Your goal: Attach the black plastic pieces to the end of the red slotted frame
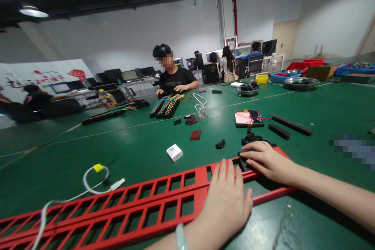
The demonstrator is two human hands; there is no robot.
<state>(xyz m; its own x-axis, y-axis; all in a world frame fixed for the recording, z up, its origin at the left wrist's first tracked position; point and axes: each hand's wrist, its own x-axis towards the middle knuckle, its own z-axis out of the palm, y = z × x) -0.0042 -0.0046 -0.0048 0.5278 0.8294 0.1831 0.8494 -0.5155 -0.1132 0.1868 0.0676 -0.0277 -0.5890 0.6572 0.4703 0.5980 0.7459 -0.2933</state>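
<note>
A long red metal frame [140, 199] with rows of rectangular slots lies across the green table [131, 144] in front of me. My left hand [227, 199] rests flat on the frame, fingers together, holding nothing. My right hand [268, 160] presses its fingers on a small black part [243, 163] seated at the frame's right end. More small black parts [252, 138] lie just beyond that hand, and one lone black part [220, 144] sits to their left.
A white adapter [175, 152] and a white cable with yellow tag [98, 168] lie left of centre. A tray with pink sheet and wires [249, 118], two black bars [291, 125], dark red pads [195, 134]. A person [174, 76] sits opposite with wired black strips [166, 107].
</note>
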